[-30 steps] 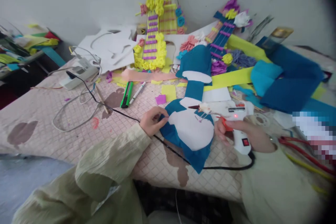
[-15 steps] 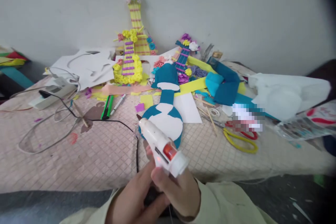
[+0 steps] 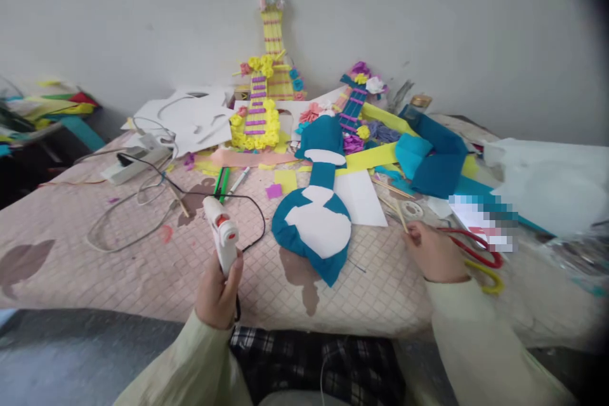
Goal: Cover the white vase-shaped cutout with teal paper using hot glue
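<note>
My left hand (image 3: 219, 295) is wrapped round the handle of a white hot glue gun (image 3: 219, 228), held above the table left of centre. My right hand (image 3: 435, 252) is closed at the fingertips on a thin wooden stick (image 3: 402, 217) at the table's right side. Just beyond that hand lie scissors with red and yellow handles (image 3: 490, 257), partly covered by it. Between my hands lies a guitar-shaped cutout (image 3: 314, 228), white in the middle, with teal crepe paper folded over its edges.
Yellow paper guitars (image 3: 255, 108) lean at the back wall, beside a smaller blue one (image 3: 353, 104). A power strip (image 3: 137, 163) and loose cables lie left. Near the middle are a green cutter (image 3: 222, 184) and a pen (image 3: 238, 181). Teal crepe paper (image 3: 438, 158) is piled right.
My hands have moved apart. The glue gun went left in my left hand, now pointing away. My right hand left it and reached right to a wooden stick. The view shifted left.
</note>
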Motion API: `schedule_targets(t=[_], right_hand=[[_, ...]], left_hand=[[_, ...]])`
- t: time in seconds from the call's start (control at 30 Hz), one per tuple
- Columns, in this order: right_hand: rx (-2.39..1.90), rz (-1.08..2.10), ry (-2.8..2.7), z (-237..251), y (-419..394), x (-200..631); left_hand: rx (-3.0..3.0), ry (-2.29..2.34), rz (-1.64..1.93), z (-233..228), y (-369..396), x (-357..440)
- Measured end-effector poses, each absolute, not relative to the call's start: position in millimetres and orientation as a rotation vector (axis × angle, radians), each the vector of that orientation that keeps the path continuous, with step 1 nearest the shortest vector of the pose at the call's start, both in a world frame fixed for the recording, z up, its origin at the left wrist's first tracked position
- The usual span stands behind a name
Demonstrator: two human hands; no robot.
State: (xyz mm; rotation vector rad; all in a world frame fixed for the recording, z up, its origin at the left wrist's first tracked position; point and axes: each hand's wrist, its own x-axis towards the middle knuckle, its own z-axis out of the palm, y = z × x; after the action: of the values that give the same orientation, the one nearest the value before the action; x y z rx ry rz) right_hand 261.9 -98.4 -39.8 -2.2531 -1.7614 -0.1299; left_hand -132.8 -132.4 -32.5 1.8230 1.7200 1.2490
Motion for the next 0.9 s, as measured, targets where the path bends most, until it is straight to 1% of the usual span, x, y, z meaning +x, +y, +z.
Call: schedule_targets(t=[0.13,0.17,0.27,0.4,0.47,0.57,0.73,0.9], right_hand=[[-2.133,-0.225,-1.739,-17,-103,252],[-2.047,-0.195,-1.776,-9,-104,243],[-1.669,0.027,-2.001,8,-108,198],[-1.400,0.197,-2.184,8,-126,124],[-1.379,0.170,-2.204,1,-134,97],[-1.403,0.043,-2.225,-9,-138,75],[-1.446,-0.081,-2.220,-20,-130,66],[-1.523,-0.076,-2.240,-28,-129,62]], left_hand=[[1.835,1.741,1.245,-36,-121,-131],[1.843,1.740,1.251,-37,-118,-130],[1.846,1.713,1.296,-40,-108,-130],[1.766,1.654,1.387,-46,-102,-131],[1.716,1.629,1.427,-48,-102,-131],[1.638,1.579,1.468,-49,-102,-131],[1.590,1.553,1.438,-49,-102,-132],[1.708,1.545,1.339,-44,-101,-130]])
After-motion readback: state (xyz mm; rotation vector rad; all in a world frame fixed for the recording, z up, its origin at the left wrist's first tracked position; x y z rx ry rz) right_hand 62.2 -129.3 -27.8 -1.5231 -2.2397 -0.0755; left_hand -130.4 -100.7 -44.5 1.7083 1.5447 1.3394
